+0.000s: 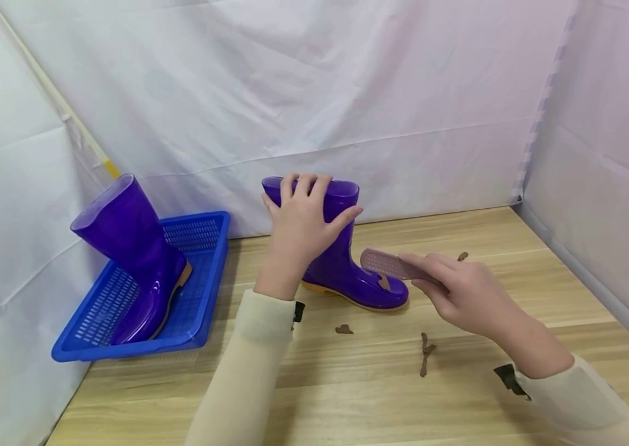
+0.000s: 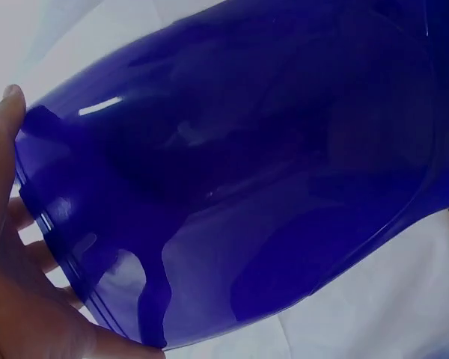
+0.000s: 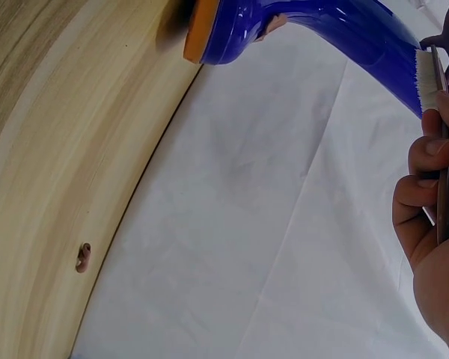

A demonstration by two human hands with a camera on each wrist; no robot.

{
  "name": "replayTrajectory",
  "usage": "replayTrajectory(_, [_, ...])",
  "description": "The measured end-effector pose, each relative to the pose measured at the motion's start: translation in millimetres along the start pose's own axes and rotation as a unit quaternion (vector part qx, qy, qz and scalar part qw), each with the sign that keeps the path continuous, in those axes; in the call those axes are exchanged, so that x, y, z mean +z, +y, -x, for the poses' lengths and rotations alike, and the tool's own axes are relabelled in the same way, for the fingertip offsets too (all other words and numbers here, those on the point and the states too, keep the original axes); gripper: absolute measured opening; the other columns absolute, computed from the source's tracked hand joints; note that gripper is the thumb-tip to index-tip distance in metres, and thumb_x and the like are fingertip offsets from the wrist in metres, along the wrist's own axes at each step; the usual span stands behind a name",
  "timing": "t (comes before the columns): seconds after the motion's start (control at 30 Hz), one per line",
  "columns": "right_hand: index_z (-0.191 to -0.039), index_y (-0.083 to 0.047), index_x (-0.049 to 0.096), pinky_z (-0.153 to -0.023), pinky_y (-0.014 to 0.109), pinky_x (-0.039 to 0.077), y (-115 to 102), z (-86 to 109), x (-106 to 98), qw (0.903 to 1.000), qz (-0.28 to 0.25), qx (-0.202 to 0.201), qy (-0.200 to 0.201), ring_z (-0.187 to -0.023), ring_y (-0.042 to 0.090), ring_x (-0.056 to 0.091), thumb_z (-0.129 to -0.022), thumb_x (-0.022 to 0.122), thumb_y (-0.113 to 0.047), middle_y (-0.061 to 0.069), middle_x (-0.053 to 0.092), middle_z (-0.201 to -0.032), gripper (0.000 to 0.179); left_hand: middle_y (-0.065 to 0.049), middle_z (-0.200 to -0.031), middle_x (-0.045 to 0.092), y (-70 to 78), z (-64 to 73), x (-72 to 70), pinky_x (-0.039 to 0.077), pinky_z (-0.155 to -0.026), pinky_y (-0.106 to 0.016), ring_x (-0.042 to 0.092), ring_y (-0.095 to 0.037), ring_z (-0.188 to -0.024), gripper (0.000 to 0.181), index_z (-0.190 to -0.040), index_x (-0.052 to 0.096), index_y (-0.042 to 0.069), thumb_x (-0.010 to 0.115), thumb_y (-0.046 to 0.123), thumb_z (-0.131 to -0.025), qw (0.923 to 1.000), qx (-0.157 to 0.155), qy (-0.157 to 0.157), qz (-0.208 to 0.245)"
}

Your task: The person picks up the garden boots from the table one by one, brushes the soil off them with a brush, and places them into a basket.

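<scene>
A purple rain boot (image 1: 336, 263) with a tan sole stands upright on the wooden table, its toe toward the right. My left hand (image 1: 303, 229) grips the top of its shaft, fingers over the rim; the left wrist view shows thumb and fingers spread around the boot's opening (image 2: 63, 262). In my right hand (image 1: 467, 294) is a brush (image 1: 387, 264) with a perforated brownish back, held just above the foot of the boot. Its pale bristles (image 3: 426, 78) face the boot in the right wrist view. A brown patch (image 1: 383, 283) clings to the toe.
Left of the boot, a blue plastic basket (image 1: 216, 272) holds a second purple boot (image 1: 141, 260), leaning. Brown bits lie on the table: a flat piece (image 1: 344, 329), a branching strip (image 1: 425, 354) and a small lump (image 1: 462, 256). White cloth (image 1: 431, 124) hangs behind and at both sides.
</scene>
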State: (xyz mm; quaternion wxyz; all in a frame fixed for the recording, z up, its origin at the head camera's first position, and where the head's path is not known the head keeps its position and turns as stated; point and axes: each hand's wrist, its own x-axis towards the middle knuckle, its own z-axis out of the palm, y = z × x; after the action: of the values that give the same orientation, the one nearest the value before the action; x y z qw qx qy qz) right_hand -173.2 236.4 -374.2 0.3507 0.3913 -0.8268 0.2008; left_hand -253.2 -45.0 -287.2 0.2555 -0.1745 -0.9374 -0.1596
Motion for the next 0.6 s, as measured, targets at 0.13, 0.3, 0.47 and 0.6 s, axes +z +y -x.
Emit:
replayTrajectory(0.13, [-0.135, -0.011, 0.072, -0.053, 0.016, 0.043, -1, 1.2, 2, 1.0000, 0.002, 0.004, -0.004, -0.061, -0.001, 0.047, -0.097, 0.072, -0.013, 0.000, 0.076, -0.093, 0.038, -0.009, -0.145, 0.057, 3.9, 1.0, 6.7, 0.020, -0.114, -0.090, 0.039, -0.036, -0.148, 0.070, -0.142, 0.058, 0.017, 0.054, 0.073, -0.100, 0.9992, 0.007, 0.020, -0.033])
replayTrajectory(0.3, [-0.134, -0.011, 0.073, -0.053, 0.017, 0.043, -1, 3.2, 4, 0.9998, 0.007, 0.013, -0.014, -0.061, 0.000, 0.046, -0.086, 0.080, -0.005, -0.001, 0.075, -0.093, 0.049, -0.012, -0.133, 0.057, 3.4, 1.6, 12.7, 0.026, -0.112, -0.090, 0.045, -0.038, -0.138, 0.057, -0.125, 0.057, 0.011, 0.049, 0.065, -0.106, 0.9974, 0.024, 0.038, -0.056])
replayTrajectory(0.47, [-0.134, -0.010, 0.073, -0.053, 0.017, 0.043, 0, 3.7, 4, 0.9997, 0.006, 0.015, -0.017, -0.061, 0.000, 0.047, -0.088, 0.078, -0.007, 0.000, 0.076, -0.094, 0.046, -0.013, -0.124, 0.057, -4.3, 0.6, 14.1, 0.029, -0.116, -0.085, 0.048, -0.039, -0.130, 0.051, -0.116, 0.056, 0.008, 0.053, 0.058, -0.107, 0.9963, 0.055, 0.055, -0.037])
replayTrajectory(0.6, [-0.134, -0.011, 0.073, -0.054, 0.019, 0.045, 0, 2.5, 3, 0.9996, 0.009, 0.018, -0.022, -0.063, 0.001, 0.051, -0.087, 0.079, -0.007, 0.001, 0.077, -0.097, 0.047, -0.012, -0.120, 0.057, -18.3, -4.7, 13.9, 0.031, -0.122, -0.074, 0.049, -0.039, -0.127, 0.044, -0.114, 0.057, 0.008, 0.057, 0.051, -0.108, 0.9950, 0.088, 0.046, 0.011])
